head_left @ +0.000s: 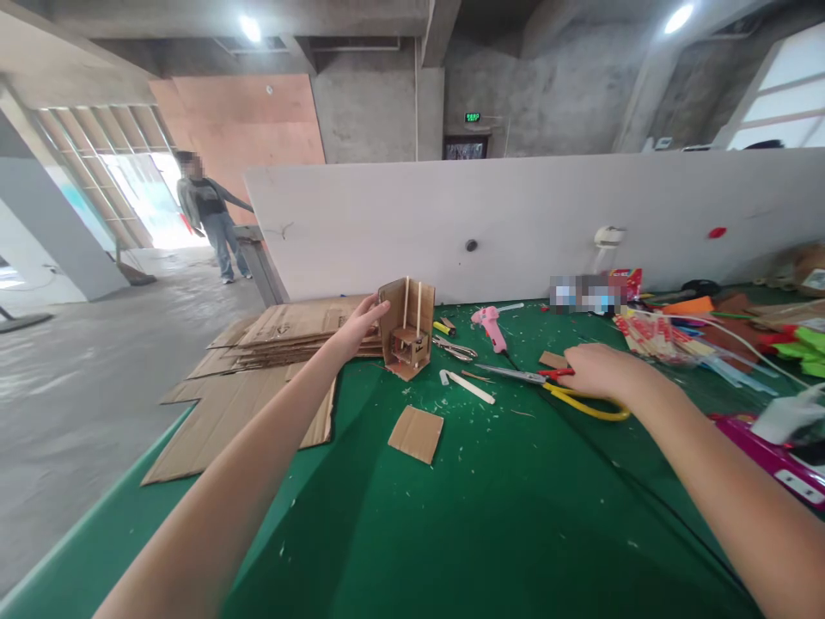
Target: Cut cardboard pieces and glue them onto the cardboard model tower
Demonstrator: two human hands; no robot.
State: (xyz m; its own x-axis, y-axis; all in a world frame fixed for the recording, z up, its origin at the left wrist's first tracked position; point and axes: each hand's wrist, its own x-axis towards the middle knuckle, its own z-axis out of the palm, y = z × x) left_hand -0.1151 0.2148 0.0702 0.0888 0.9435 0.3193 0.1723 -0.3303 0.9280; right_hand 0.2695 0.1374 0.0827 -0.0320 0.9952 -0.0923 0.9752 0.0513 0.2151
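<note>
My left hand (362, 322) is closed on the left wall of a small cardboard model (408, 340), which stands upright with two thin wooden sticks rising inside it. On the right, the closed fingers of my right hand (596, 374) are at the handles of a pair of scissors (519, 373), red and yellow, blades pointing left. The grip is partly hidden by the hand. Just beyond those fingers lies a small cardboard scrap (552, 359). A square cardboard piece (416, 434) lies flat in front of the model.
Cardboard sheets (258, 387) are stacked at left. A pink glue gun (491, 328), pliers (455, 347), a yellow cutter (444, 327) and a flat wooden stick (472, 388) lie mid-table. A purple power strip (773, 460) sits at right. Behind stands a white partition (387, 223); a person (212, 211) stands beyond.
</note>
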